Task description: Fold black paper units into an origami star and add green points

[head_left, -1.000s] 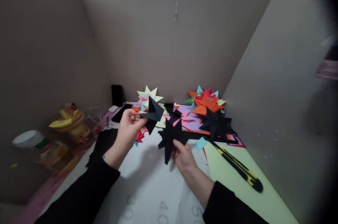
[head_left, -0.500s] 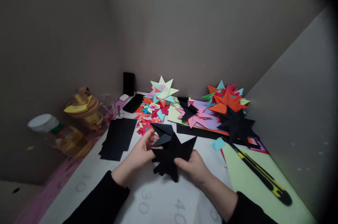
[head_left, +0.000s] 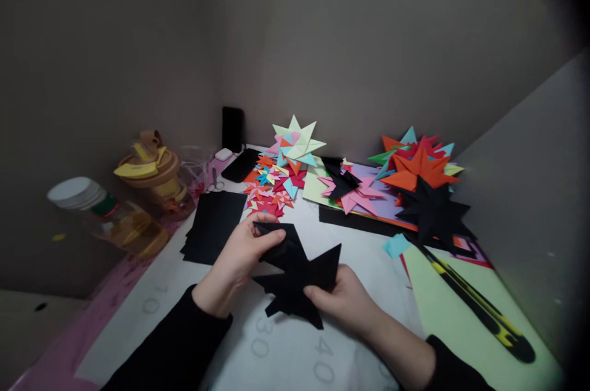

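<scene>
My left hand [head_left: 239, 259] pinches a folded black paper piece [head_left: 279, 237] and presses it against a partly built black paper star [head_left: 299, 283]. My right hand [head_left: 343, 299] grips that star from its right side, thumb on top. Both hands hover low over the white cutting mat [head_left: 258, 348] with printed numbers. A stack of black paper squares [head_left: 212, 225] lies just left of my left hand.
Finished paper stars are piled at the back: a pale yellow one [head_left: 297, 139], an orange one [head_left: 417, 169], a black one [head_left: 433, 209]. A yellow-black utility knife [head_left: 479, 305] lies on a light green sheet [head_left: 461, 329] at right. Tape rolls [head_left: 147, 166] and a jar [head_left: 101, 213] stand left. Cardboard walls enclose the desk.
The hands came together and dropped toward the mat; the separate black piece in my left hand now meets the black star in my right. The camera tilted downward.
</scene>
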`<state>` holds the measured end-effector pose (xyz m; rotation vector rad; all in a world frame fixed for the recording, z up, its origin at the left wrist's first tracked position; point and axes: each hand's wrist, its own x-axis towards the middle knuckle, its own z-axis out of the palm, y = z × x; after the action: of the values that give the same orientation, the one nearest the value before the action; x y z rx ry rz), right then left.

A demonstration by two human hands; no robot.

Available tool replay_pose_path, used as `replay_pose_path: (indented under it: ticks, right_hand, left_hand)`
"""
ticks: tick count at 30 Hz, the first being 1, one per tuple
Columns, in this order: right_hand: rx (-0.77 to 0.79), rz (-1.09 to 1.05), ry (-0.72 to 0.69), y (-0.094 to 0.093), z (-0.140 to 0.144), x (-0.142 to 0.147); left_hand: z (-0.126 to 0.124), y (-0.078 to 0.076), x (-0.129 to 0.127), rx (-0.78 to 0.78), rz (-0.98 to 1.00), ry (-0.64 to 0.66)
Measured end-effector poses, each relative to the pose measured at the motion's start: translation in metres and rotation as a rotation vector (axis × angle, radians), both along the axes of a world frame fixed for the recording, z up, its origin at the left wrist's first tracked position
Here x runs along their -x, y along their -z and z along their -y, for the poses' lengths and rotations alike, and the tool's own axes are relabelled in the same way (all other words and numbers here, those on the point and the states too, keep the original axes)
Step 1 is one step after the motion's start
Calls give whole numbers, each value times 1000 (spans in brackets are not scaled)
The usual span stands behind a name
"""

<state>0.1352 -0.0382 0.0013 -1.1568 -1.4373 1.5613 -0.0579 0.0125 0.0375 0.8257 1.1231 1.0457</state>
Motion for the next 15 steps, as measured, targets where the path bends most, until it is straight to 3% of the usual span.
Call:
replay_pose_path:
  ticks: [4, 7, 10, 15]
  right_hand:
    - [69, -294, 100, 1, -5, -5]
    - [80, -539, 483, 6, -19, -11]
    - [22, -557, 839, 13, -34, -17]
    - [25, -423, 857, 19, -36, -17]
  left_hand:
    - [-7, 2, 10, -56, 56, -163]
    - [-11, 3, 19, -101, 6, -188]
    - [-9, 4, 19, -131, -63, -152]
    - [4, 7, -5, -122, -121, -22]
